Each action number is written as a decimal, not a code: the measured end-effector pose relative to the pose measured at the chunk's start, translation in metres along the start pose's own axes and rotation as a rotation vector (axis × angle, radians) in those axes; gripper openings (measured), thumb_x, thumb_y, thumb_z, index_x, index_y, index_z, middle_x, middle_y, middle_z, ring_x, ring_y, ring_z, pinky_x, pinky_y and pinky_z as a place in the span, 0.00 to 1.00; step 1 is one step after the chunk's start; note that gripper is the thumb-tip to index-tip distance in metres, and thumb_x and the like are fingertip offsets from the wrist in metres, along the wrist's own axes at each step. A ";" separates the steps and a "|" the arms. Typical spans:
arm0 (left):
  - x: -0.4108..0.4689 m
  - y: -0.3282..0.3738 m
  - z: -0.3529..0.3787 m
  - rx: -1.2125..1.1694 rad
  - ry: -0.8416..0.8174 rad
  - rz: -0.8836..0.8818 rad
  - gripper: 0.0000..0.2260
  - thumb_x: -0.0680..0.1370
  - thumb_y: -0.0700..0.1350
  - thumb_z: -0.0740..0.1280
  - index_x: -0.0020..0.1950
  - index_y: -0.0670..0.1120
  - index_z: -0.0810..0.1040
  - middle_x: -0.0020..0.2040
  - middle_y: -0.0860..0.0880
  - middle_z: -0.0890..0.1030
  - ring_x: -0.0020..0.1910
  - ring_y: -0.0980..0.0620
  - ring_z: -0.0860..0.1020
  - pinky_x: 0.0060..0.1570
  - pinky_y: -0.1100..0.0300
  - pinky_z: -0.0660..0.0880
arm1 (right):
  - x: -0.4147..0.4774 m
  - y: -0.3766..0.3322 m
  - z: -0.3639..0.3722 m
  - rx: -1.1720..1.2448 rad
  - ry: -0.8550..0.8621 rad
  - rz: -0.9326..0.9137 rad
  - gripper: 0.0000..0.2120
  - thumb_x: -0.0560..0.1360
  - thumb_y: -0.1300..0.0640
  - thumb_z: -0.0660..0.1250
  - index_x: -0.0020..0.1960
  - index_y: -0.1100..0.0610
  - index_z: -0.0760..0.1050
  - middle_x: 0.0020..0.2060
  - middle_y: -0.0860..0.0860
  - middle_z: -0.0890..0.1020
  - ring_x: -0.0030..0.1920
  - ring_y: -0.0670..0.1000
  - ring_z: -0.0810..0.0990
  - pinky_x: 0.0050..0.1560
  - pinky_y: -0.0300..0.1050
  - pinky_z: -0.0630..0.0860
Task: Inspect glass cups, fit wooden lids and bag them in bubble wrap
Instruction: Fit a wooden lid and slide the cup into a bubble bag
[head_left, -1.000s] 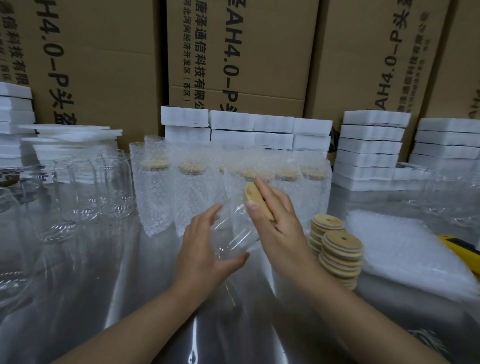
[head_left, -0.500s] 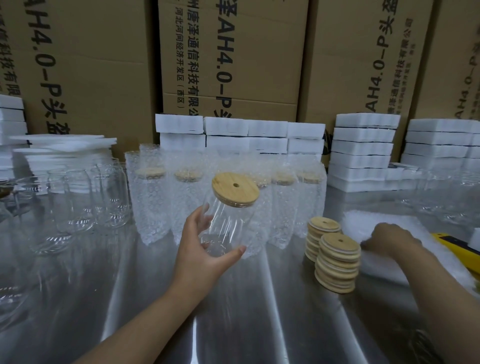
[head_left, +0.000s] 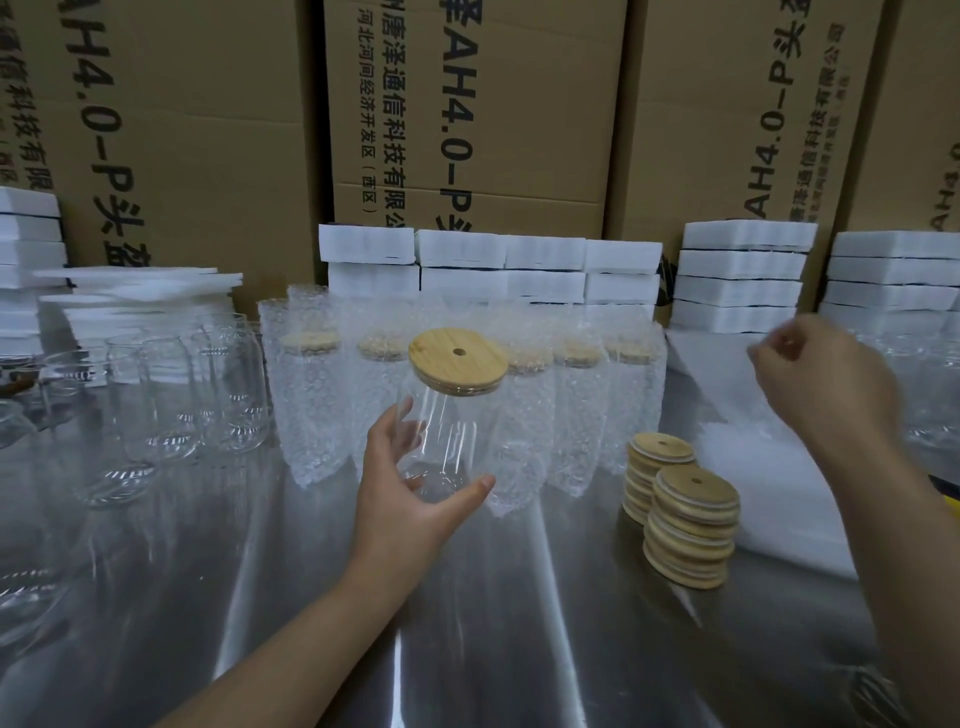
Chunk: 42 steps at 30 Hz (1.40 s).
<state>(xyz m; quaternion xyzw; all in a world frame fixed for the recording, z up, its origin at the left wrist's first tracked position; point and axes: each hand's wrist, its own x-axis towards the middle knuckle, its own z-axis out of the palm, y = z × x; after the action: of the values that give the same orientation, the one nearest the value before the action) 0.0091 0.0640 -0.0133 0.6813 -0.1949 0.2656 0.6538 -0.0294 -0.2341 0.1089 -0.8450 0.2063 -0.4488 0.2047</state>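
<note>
Describer: Since half a second ago, the right hand (head_left: 821, 379) is up off the heap of bubble-wrap bags (head_left: 753, 499) and hangs in the air above it, at the far right. The left hand (head_left: 410, 499) and its glass cup (head_left: 452, 441) sit in almost the same spot, mid-frame.

Listener: What does each hand hold?

Describer: The left hand cradles the cup low down, with the thumb curled across the front of the base and the fingers running up the left wall. The cup is held clear above the surface (head_left: 467, 623). Its long axis is nearly upright, with the top tipped a little to the right. A round wooden lid (head_left: 458, 361) with a small centre hole caps it. The right hand is blurred. Its fingers are curled, but I cannot tell whether they pinch a bag.

Listener: Where does the cup lie from that right hand?

Describer: It lies well to the left and somewhat lower, with two stacks of spare lids (head_left: 685, 519) on the surface between them. My judgement is that bagging comes next. A bag's mouth would have to meet the cup end-on, along that axis.

Listener: And the textures?

Describer: The glass is smooth and see-through, and the wood is pale and grained. Knobbly translucent wrap covers a row of finished cups (head_left: 571, 415) behind. Bare cups (head_left: 208, 395) stand at left, and the surface is shiny metal.
</note>
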 end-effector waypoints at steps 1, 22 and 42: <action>0.000 0.000 0.000 -0.005 0.005 0.002 0.39 0.58 0.55 0.77 0.63 0.69 0.62 0.61 0.62 0.71 0.59 0.76 0.69 0.55 0.64 0.71 | -0.003 -0.013 -0.003 0.067 0.000 -0.039 0.06 0.78 0.52 0.64 0.48 0.54 0.75 0.42 0.51 0.79 0.44 0.57 0.75 0.42 0.48 0.68; 0.012 0.011 -0.011 -0.083 0.191 0.011 0.34 0.60 0.57 0.76 0.60 0.71 0.62 0.59 0.63 0.71 0.56 0.76 0.71 0.58 0.56 0.74 | -0.127 -0.081 0.096 0.947 -1.194 0.217 0.13 0.80 0.46 0.58 0.51 0.52 0.77 0.48 0.48 0.85 0.52 0.46 0.82 0.57 0.41 0.76; 0.014 0.007 -0.015 -0.062 0.224 0.028 0.37 0.61 0.58 0.75 0.64 0.68 0.60 0.60 0.64 0.70 0.59 0.74 0.68 0.55 0.62 0.72 | -0.165 -0.089 0.089 0.419 -1.077 -0.578 0.05 0.69 0.48 0.70 0.39 0.48 0.77 0.34 0.41 0.80 0.35 0.38 0.76 0.39 0.35 0.74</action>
<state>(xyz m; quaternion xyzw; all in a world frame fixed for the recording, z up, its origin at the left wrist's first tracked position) 0.0143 0.0793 0.0014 0.6240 -0.1381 0.3428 0.6885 -0.0243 -0.0582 -0.0014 -0.9155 -0.2531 -0.0297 0.3113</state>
